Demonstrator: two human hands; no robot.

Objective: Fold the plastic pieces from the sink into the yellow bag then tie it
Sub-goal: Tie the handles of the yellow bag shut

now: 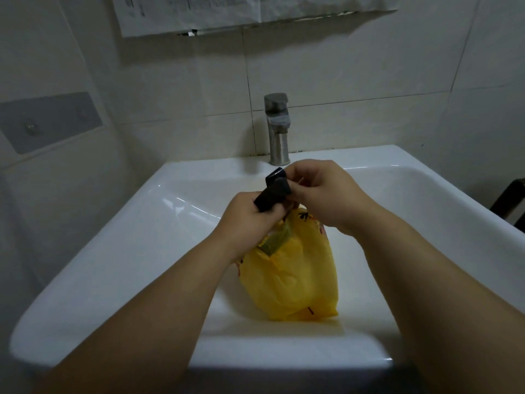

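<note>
A yellow plastic bag (295,274) lies in the white sink (119,251), its mouth toward the tap. Something greenish shows through the bag's upper part. Above the mouth, both hands hold a small folded black plastic piece (274,191). My left hand (244,220) grips its lower end, fingers curled round it. My right hand (321,191) pinches its upper end. The bag's top edge is hidden under my hands, and I cannot tell whether either hand also holds it.
A steel tap (277,129) stands at the back rim of the sink. Tiled walls close in behind and on the left. A grey plate (48,120) is fixed to the left wall. A dark object (511,200) sits past the sink's right edge.
</note>
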